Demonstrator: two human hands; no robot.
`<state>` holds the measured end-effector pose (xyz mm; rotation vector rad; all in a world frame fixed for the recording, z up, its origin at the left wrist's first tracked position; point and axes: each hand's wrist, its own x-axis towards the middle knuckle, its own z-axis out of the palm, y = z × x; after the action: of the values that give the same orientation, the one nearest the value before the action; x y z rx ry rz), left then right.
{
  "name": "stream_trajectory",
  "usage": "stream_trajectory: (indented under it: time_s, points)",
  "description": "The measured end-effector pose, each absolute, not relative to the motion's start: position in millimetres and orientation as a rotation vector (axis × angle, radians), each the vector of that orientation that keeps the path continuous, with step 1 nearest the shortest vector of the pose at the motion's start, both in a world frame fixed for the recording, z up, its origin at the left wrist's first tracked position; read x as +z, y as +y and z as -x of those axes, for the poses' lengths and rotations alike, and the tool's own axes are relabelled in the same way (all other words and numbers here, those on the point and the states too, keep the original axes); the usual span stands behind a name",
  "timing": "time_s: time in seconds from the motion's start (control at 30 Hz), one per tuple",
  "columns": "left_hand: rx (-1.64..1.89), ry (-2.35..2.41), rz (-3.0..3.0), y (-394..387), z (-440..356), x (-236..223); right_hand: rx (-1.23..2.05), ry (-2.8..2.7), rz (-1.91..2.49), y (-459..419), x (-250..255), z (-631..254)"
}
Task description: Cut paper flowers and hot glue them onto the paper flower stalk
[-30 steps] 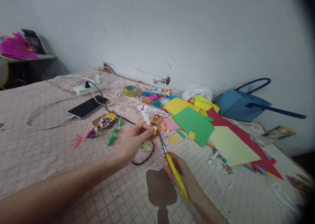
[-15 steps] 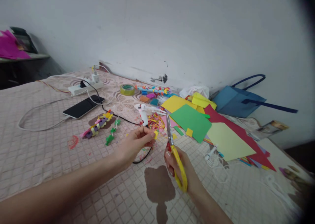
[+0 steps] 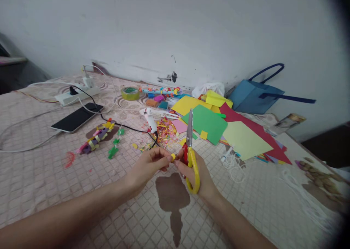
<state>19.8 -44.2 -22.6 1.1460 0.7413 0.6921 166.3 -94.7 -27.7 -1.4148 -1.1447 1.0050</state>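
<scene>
Between the thumb and fingertips of my left hand (image 3: 150, 166) is a small yellow paper piece (image 3: 173, 156). My right hand (image 3: 199, 172) is closed around scissors (image 3: 193, 174) with yellow and red handles, their blades pointing up and away from me. The thumb and finger of that hand come up close to the yellow piece; whether they touch it I cannot tell. Just beyond both hands, a white glue gun (image 3: 150, 120) lies beside a heap of tiny coloured paper scraps (image 3: 165, 130).
Coloured sheets, a green one (image 3: 209, 123) among them, spread to the right before a blue bag (image 3: 253, 96). Leftward lie a phone (image 3: 78, 117), a power strip (image 3: 78, 95) and a purple-yellow decorated strip (image 3: 97, 137). A tape roll (image 3: 130, 93) sits at the back; white string (image 3: 232, 165) lies right.
The scissors have moved away from the yellow piece and now point upward. My right fingers have come in beside the piece in my left hand. The view has shifted to the right.
</scene>
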Motion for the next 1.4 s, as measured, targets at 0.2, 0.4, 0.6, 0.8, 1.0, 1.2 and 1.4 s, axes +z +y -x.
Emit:
stream_trajectory:
  time_s: [0.2,0.4,0.6,0.8,1.0,1.2,1.4]
  points:
    - [0.622,0.75,-1.16,-39.1,-18.8,-25.0,1.003,-1.178,1.421,-92.2,-27.9,-171.2]
    - [0.585,0.742,-1.227,-33.5,-17.4,-18.5,1.068,-1.207,1.452,-92.2,-24.5,-170.9]
    - [0.562,0.751,-1.294,-30.0,-15.5,-13.6,1.029,-1.196,1.475,-91.8,-24.1,-171.0]
    - [0.56,0.762,-1.234,-29.9,-14.3,-14.8,1.073,-1.141,1.378,-93.6,-28.8,-174.0]
    - [0.588,0.754,-1.247,-28.1,-14.5,-17.0,1.079,-1.113,1.321,-93.1,-32.4,-174.7]
    - [0.578,0.682,-1.266,-29.1,-15.3,-24.2,1.067,-1.129,1.379,-93.8,-22.7,-171.5]
    - [0.543,0.698,-1.22,-32.3,-15.6,-19.9,1.06,-1.134,1.362,-92.9,-26.2,-171.7]
